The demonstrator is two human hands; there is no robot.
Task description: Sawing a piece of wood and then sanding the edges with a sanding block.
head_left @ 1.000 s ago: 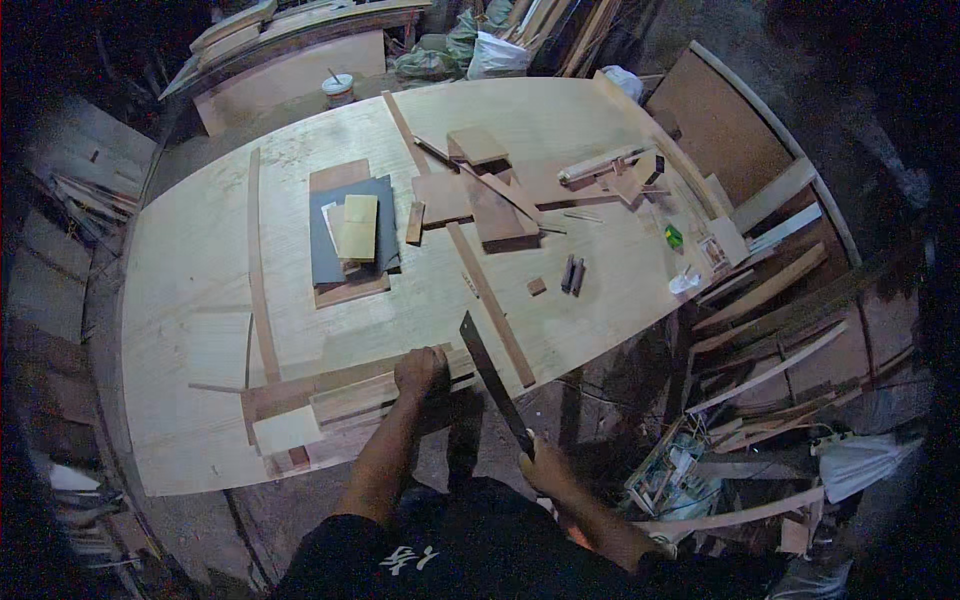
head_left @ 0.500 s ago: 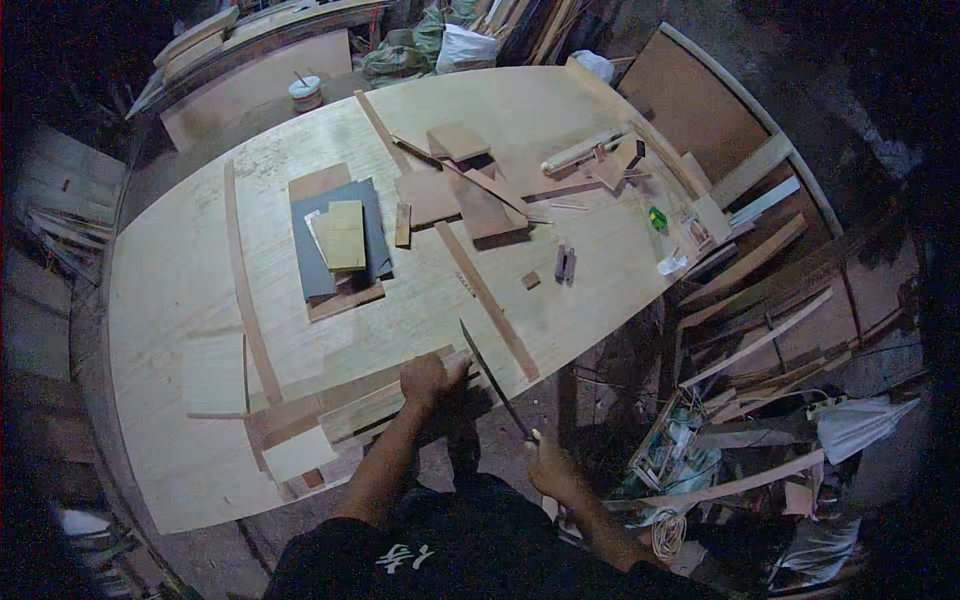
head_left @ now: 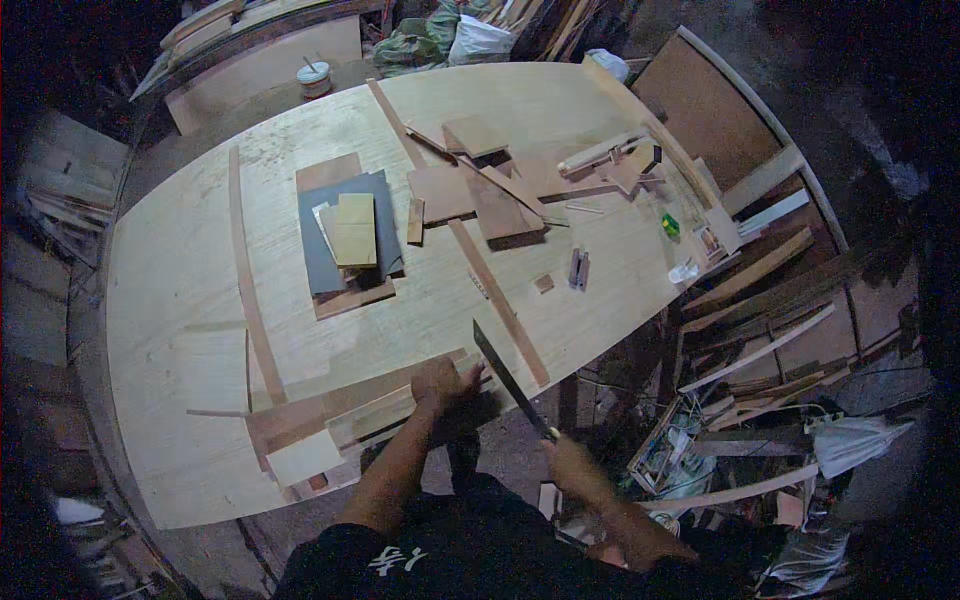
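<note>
My right hand [head_left: 578, 468] is wrapped round the handle of a handsaw [head_left: 510, 378]. Its long dark blade points up and to the left, past the table's near edge. My left hand [head_left: 440, 385] is closed over the right end of some wooden strips [head_left: 375, 415] lying along that edge. The saw blade appears just right of the left hand's fingers; whether it touches the wood I cannot tell. Under the strips lies a flat brown board [head_left: 300, 415], partly covered by a small pale panel [head_left: 303, 456].
The large pale plywood table [head_left: 180, 290] carries a grey sheet [head_left: 318, 255] topped by a yellowish block [head_left: 355, 230]. Several brown offcuts [head_left: 510, 215] lie farther back, with a green item [head_left: 670, 227] at the right. Scrap wood [head_left: 765, 270] crowds the right side.
My right hand and the saw have shifted a little to the right, and the blade now shows more of its flat face. The left hand stays on the wood. The whole view has shifted slightly.
</note>
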